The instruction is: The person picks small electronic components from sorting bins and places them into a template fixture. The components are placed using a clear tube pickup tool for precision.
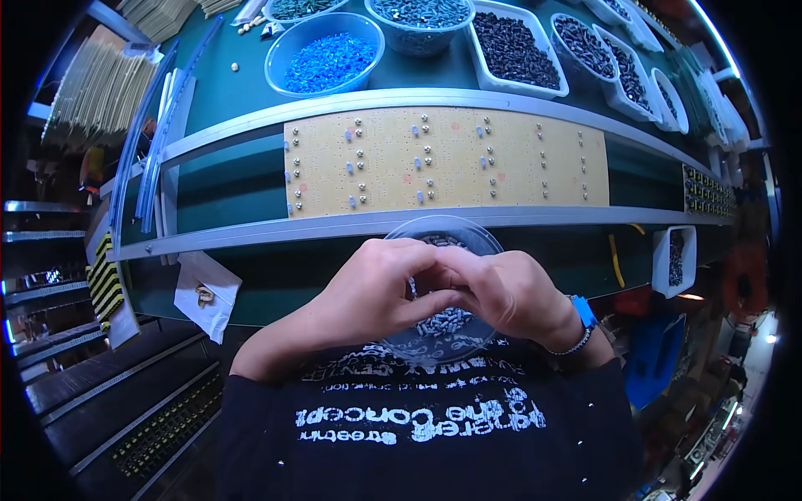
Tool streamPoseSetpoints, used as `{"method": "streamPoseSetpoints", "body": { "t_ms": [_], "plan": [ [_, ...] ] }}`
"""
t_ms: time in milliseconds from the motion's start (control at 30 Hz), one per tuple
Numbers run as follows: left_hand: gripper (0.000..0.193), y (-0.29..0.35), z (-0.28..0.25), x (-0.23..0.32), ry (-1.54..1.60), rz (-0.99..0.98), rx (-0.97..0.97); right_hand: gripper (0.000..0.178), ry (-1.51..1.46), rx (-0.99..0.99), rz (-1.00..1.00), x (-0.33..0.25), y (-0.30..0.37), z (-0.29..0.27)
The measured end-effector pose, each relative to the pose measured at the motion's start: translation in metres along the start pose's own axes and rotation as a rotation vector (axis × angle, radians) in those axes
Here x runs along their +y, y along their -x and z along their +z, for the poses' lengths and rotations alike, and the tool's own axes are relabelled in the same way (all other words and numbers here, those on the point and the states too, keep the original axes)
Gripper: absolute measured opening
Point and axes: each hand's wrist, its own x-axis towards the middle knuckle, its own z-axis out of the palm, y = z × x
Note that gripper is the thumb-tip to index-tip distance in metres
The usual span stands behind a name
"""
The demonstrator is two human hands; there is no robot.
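Note:
My left hand (380, 280) and my right hand (511, 292) meet over a clear round bowl (415, 227) close to my body. Small grey cylindrical components (443, 321) fill the bowl's bottom. The fingers of both hands are bent and pressed together at the tips; anything between them is hidden. Just beyond, a tan circuit board panel (384, 179) lies between two metal rails. Pairs of shiny metal parts (425, 124) stand on it in rows. Small pale violet parts (415, 131) stand in its left and middle columns, and the right columns show none.
Beyond the far rail (334, 107) stand a bowl of blue parts (330, 63) and a white tray of black parts (518, 50). A small white tray (671, 259) sits at right, near a yellow strip (616, 260). White paper (209, 305) holds brass-coloured pieces at left.

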Motion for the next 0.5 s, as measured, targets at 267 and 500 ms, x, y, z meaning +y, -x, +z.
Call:
{"method": "streamPoseSetpoints", "body": {
  "t_ms": [267, 500],
  "plan": [
    [0.009, 0.003, 0.002, -0.007, 0.231, 0.071, 0.092, 0.026, -0.385, 0.235, 0.075, 0.007, 0.0, 0.0],
    [0.009, 0.001, 0.014, -0.006, 0.099, 0.059, 0.236, 0.015, -0.391, 0.356, 0.237, 0.02, -0.006, -0.008]
  ]
}}
